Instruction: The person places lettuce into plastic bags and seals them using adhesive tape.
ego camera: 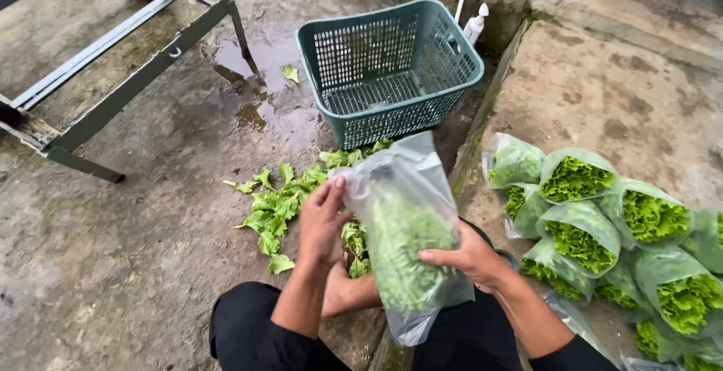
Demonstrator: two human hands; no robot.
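Clear plastic bag (403,220), filled with frilly green lettuce (407,250), sits above the lap. Left hand (322,220) grips its upper edge; right hand (471,254) clasps its side, fingers closed.

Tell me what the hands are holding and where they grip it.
A clear plastic bag of lettuce: the left hand grips its upper open edge, the right hand clasps its lower side.

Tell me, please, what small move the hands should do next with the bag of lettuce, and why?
Probably lay the bag on the pile of bagged lettuce at the right. The lettuce head looks fully inside the clear plastic, the left hand holds the bag's upper edge and the right hand supports its side, and the finished bags lie close beside the right arm.
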